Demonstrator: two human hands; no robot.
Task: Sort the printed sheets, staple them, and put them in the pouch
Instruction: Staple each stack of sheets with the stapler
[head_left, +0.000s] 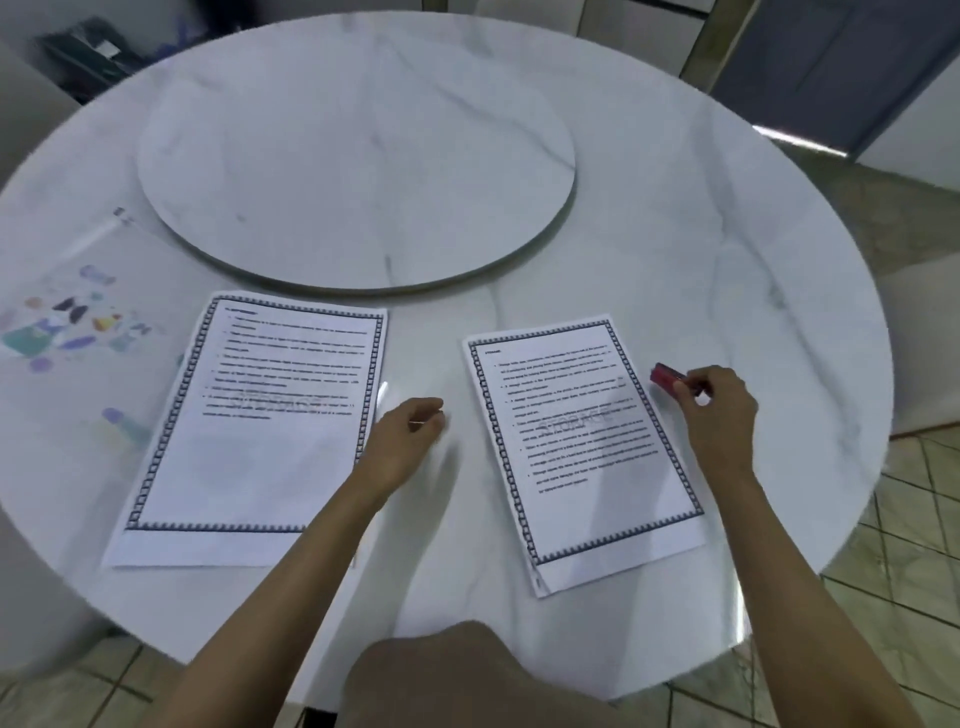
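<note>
Head view: right hand (722, 410), grip pinching a red stapler (666, 378), just beside right sheet (582, 467); left hand (405, 436) at its other side, grip blurred, cannot tell.

A red stapler (666, 378) beside the right sheet (582, 447)

i'm at a round white marble table (727, 270) with grey veins. a raised round turntable (358, 156) of the same marble sits on it, toward the far side. beige tiled floor (909, 545) shows past the rim on my right and near me. a dark grey-blue panel (831, 67) stands far right, and something dark and blurred (83, 52) lies far left.
</note>
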